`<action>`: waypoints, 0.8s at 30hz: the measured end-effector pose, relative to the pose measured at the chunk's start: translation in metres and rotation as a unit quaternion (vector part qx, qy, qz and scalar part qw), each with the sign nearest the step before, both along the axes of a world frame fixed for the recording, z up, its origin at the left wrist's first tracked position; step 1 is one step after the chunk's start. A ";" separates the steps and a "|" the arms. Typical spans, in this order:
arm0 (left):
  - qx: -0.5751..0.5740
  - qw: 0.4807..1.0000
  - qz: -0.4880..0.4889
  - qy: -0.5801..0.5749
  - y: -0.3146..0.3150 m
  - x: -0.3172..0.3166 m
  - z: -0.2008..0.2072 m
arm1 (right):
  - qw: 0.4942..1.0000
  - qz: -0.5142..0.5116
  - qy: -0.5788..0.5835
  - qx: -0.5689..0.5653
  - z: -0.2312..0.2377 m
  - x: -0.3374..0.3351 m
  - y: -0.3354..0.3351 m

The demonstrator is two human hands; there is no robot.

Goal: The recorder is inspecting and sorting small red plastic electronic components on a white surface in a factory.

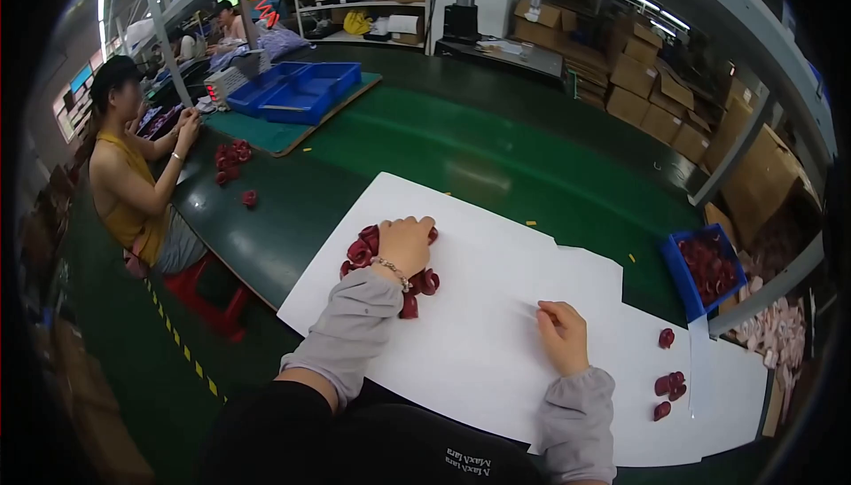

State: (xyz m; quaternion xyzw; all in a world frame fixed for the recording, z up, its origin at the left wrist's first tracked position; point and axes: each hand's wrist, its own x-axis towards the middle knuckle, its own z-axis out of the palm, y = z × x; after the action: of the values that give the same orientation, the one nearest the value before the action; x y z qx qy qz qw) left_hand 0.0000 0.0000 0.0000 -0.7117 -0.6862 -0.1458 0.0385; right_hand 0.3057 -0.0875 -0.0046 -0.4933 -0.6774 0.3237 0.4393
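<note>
Left hand (406, 247) over red rolls (358, 252) on paper (470, 370), grip unclear; right hand (564, 338) apart, fingers curled, closure indistinct

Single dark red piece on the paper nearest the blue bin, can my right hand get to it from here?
Probably yes: only flat white paper lies between your right hand and the dark red piece. Whether the fingers hold something is too blurred to tell.

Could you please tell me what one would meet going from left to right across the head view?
Seated co-worker, blue trays, left hand, right hand, blue bin.
</note>
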 end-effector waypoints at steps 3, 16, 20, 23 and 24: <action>-0.025 0.998 -0.035 -0.035 0.004 0.002 0.004 | 1.000 0.000 -0.005 0.000 -0.004 0.002 0.005; -0.050 0.805 -0.350 -0.477 -0.067 0.115 0.005 | 0.984 0.083 0.151 -0.036 -0.006 -0.017 -0.009; -0.055 0.816 -0.352 -0.456 -0.062 0.113 -0.019 | 0.998 0.070 -0.012 0.001 -0.001 -0.015 -0.005; -0.040 0.829 -0.381 -0.407 -0.060 0.111 -0.021 | 0.997 0.070 0.014 -0.008 -0.007 -0.017 -0.004; -0.041 0.829 -0.386 -0.403 -0.060 0.110 -0.020 | 0.997 0.069 0.015 -0.009 -0.008 -0.017 -0.004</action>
State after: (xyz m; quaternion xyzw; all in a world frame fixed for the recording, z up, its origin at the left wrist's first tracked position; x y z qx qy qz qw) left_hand 0.1099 -0.0603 -0.0204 -0.7972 -0.3156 -0.3944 -0.3307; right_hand 0.2884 -0.0914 -0.0128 -0.4445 -0.7003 0.3666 0.4214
